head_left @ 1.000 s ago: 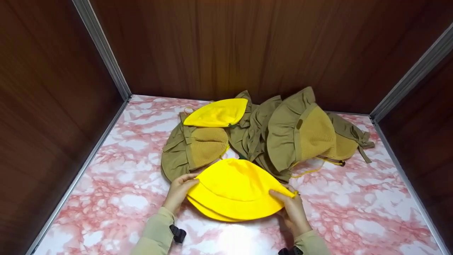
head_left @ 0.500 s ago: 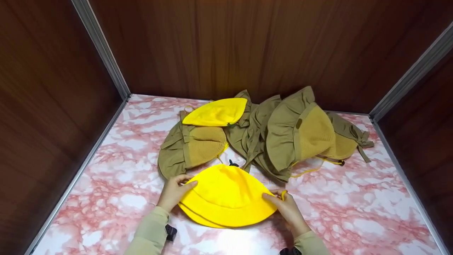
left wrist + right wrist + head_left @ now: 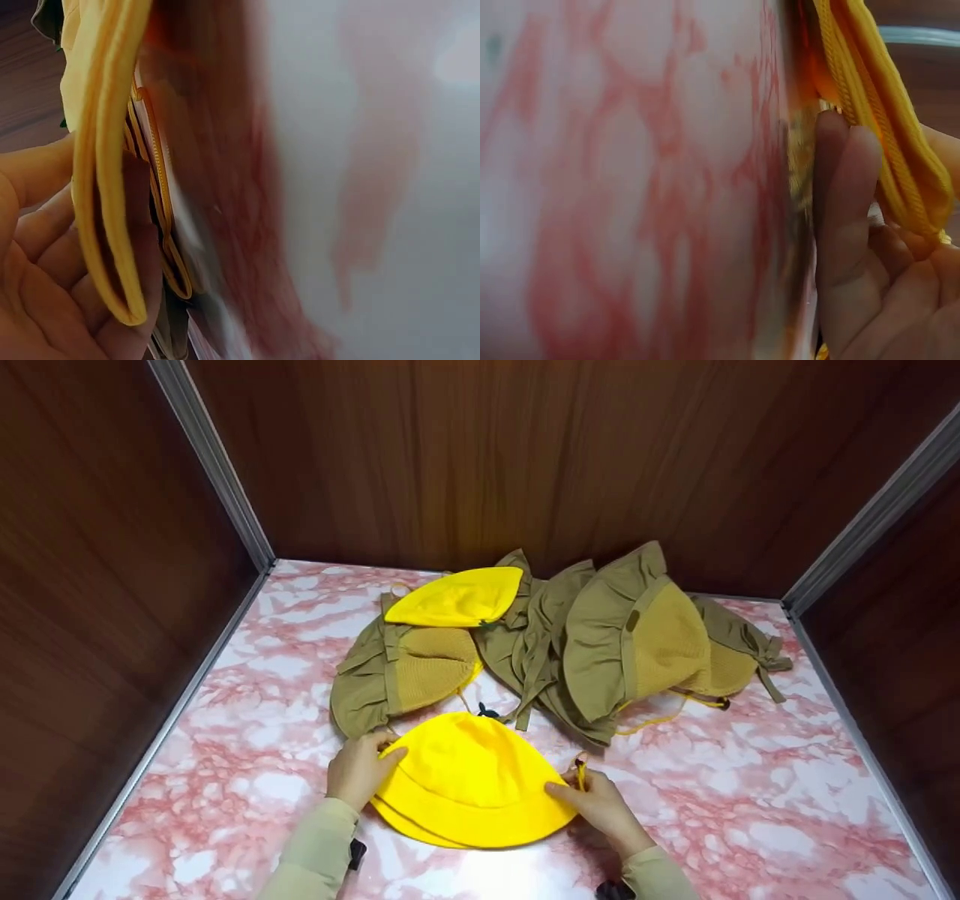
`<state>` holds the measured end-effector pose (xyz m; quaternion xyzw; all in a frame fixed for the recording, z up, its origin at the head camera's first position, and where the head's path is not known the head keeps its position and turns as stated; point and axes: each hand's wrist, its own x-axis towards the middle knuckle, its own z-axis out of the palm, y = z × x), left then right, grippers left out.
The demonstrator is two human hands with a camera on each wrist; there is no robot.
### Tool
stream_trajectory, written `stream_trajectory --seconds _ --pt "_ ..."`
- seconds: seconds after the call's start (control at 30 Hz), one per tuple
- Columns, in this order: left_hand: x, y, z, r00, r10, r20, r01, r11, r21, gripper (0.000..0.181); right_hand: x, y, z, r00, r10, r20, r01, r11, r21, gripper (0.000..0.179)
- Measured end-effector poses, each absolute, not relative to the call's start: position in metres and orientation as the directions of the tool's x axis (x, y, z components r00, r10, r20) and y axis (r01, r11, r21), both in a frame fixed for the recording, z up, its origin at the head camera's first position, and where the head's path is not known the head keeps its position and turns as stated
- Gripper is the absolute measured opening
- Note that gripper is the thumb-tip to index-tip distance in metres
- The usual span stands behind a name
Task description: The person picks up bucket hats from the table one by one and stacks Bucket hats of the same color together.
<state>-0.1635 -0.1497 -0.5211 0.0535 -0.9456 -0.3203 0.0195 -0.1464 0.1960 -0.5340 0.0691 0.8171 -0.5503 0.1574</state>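
Observation:
A yellow bucket hat, folded flat with its crown away from me, is held between both hands just over the table front. My left hand pinches its left end, thumb on top and fingers beneath. The right hand pinches the right end the same way, with a yellow cord sticking up beside the fingers. A dark green leaf-like tip shows at the crown. In the left wrist view the doubled brim lies between thumb and fingers; the right wrist view shows the folded brim edge against the fingers.
Behind lies a heap of olive ruffled hats with tan mesh crowns. Another olive hat lies left, and a second yellow hat rests on top. Brown wood panels enclose the pink marbled table at the back and sides.
Both hands have drawn the yellow hat toward me and a little left, away from the heap. Its green tip has come into view. The olive hat at left has shifted slightly left.

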Motion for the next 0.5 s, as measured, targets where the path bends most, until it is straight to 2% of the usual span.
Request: stream_trajectory --seconds 0.13,0.3,0.5 --pt "-0.1631 -0.1485 -0.5224 -0.994 -0.107 0.005 -0.085 0.821 0.565 0.026 -0.1481 0.1958 -0.5342 -0.957 -0.063 -0.282 0.21 0.518 -0.829 0.027" --pt "-0.1632 -0.1474 -0.5238 -0.996 -0.091 -0.01 -0.082 0.843 0.532 0.026 -0.1509 0.1945 -0.5318 -0.967 -0.08 -0.243 0.133 0.654 -0.744 0.03" --pt "-0.1629 -0.14 -0.5208 -0.995 -0.07 0.075 -0.028 0.887 0.46 0.021 -0.1526 0.1949 -0.5245 -0.97 -0.084 -0.229 0.067 0.81 -0.582 0.033"
